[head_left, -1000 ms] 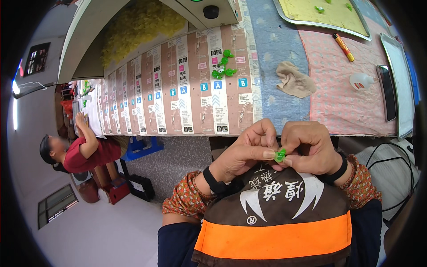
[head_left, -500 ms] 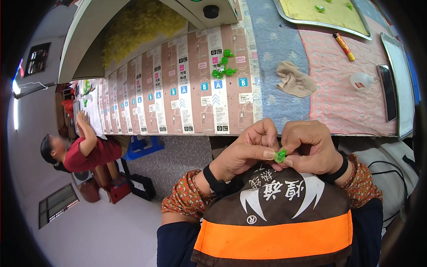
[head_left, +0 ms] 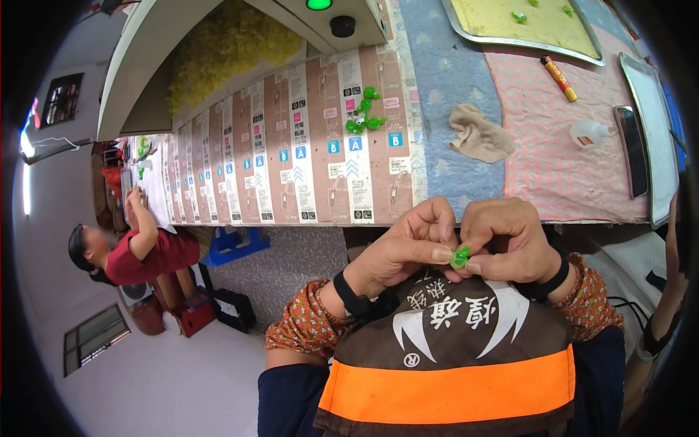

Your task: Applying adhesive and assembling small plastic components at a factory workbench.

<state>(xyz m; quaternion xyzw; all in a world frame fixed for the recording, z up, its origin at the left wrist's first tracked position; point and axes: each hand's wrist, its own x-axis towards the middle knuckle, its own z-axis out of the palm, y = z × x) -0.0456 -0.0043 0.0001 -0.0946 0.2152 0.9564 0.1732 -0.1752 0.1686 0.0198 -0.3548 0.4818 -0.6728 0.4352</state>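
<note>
Between my two hands, just off the table's near edge, is a small glossy green plastic piece (head_left: 459, 257). My left hand (head_left: 409, 244) pinches it from the left with thumb and fingertips. From the other side my right hand (head_left: 506, 240) closes its thumb and fingers on the same piece. Fingers hide much of it, so its exact shape cannot be told. Several similar small green figures (head_left: 364, 116) lie in a loose cluster on the printed cardboard surface ahead.
A white machine housing (head_left: 138, 51) with yellow pieces (head_left: 233, 51) stands far left. Rightward lie a beige cloth (head_left: 480, 135), orange tube (head_left: 558, 78), small clear bottle (head_left: 588, 134), black phone (head_left: 632, 151) and metal trays (head_left: 524, 29). A co-worker in red (head_left: 145, 255) sits at the left.
My hands keep their pinch on the green piece, with almost no movement. The view has shifted slightly. Another person's arm appears at the right edge.
</note>
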